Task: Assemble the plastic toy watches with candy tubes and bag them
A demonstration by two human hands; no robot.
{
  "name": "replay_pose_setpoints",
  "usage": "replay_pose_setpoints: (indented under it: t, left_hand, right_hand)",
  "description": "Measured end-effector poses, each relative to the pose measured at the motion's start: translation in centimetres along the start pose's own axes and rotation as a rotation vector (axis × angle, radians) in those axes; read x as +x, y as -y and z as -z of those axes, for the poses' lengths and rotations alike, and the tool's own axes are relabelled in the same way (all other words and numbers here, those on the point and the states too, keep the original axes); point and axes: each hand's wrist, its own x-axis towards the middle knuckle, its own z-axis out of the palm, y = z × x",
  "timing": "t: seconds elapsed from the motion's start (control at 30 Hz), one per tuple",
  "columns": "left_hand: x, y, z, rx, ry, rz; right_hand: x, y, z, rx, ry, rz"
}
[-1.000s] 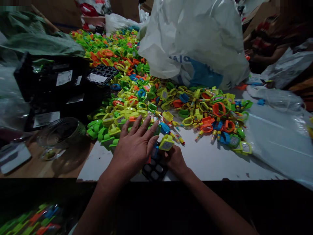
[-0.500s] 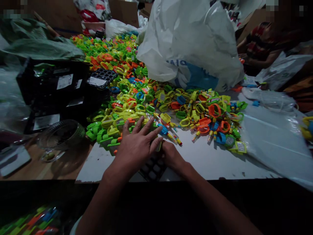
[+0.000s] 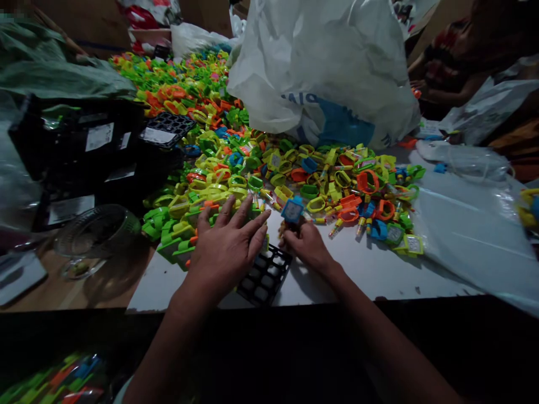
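My right hand point(image 3: 309, 244) grips a blue toy watch point(image 3: 292, 210) with a pale square face, held above the white tabletop. My left hand point(image 3: 231, 238) lies with its fingers spread over the near edge of a heap of plastic toy watches point(image 3: 219, 188) in green, yellow and orange. What lies under its palm is hidden. Between the two hands, a black grid tray point(image 3: 266, 279) rests at the table's front edge. Part of this tray is covered by my left hand.
Behind the heap stands a big white plastic bag point(image 3: 324, 62). Black trays with labels point(image 3: 101, 137) are stacked at left, beside a clear glass cup point(image 3: 101, 233). Clear plastic sheeting point(image 3: 471, 224) covers the table's right side. A co-worker's arm point(image 3: 446, 101) shows at far right.
My right hand has moved slightly right and now has the blue watch raised in it. More of the black grid tray shows. My left hand stays spread, and the view has shifted a little.
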Motion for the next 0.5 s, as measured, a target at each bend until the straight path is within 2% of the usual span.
replay_pose_setpoints:
  t: [0.07,0.13,0.37,0.5]
  left_hand:
    - [0.0,0.0,-0.1,0.018,-0.004,-0.003]
    - [0.0,0.1,-0.1,0.031,-0.005,-0.004]
    - [-0.1,0.0,0.0,0.031,0.006,-0.005]
    - [0.0,0.1,-0.1,0.02,0.006,-0.009]
  right_hand:
    - [0.1,-0.3,-1.4,0.216,0.09,-0.051]
    - [0.5,-0.7,-2.4,0.268,0.117,-0.009]
    - [0.4,-1.1,-3.3,0.089,0.04,0.214]
    - [-0.1,-1.2,-3.6,-0.014,0.028,0.281]
